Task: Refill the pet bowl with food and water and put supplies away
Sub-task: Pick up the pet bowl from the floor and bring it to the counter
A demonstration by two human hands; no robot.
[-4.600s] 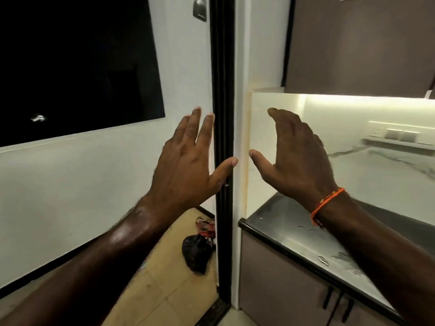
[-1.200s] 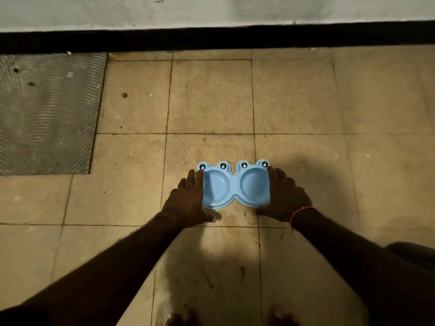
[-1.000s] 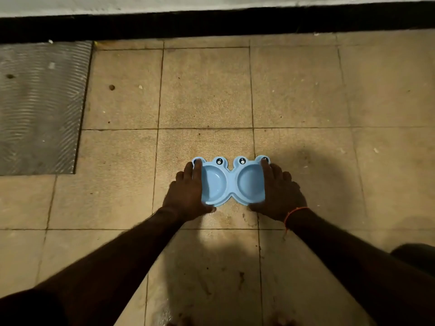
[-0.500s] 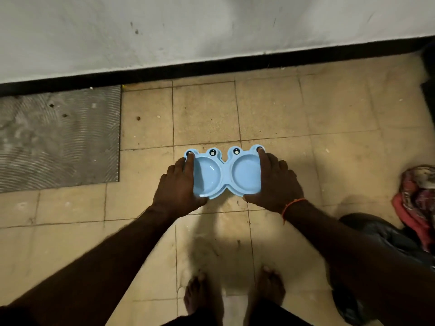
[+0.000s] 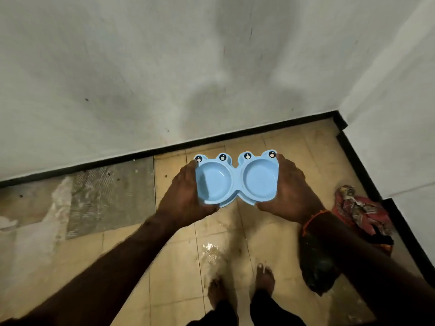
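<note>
Head view: light-blue plastic double pet bowl with frog-eye bumps (image 5: 236, 178) is off the floor, held level in front of the person, above the tan floor tiles (image 5: 174, 267) and just short of the black skirting strip (image 5: 247, 132) at the wall base. Both wells look empty and dry, no food or water visible.

Left hand (image 5: 182, 196) grips the bowl's left end, fingers curled under and around the rim. Right hand (image 5: 293, 191), with an orange thread band at the wrist, grips the right end the same way. Hands are apart, one on each end, clamped on the bowl.

Key relation: the bowl's long axis runs left-right, straight across between the two hands and roughly parallel to the skirting strip. Eye bumps face the skirting, scalloped front edge faces the person. Neither hand is nearer, since the grip is symmetric.

Relative to the bowl: bare feet (image 5: 242, 288) directly below it, wet patch (image 5: 211, 250) on the tiles between bowl and feet, grey ribbed mat (image 5: 110, 196) to its left, red patterned cloth (image 5: 360, 208) and a black bag (image 5: 317, 262) to its right near the wall corner.

My read: carry phase, refill not started. Next move needs the long axis kept level. A one-hand release would tip it.
</note>
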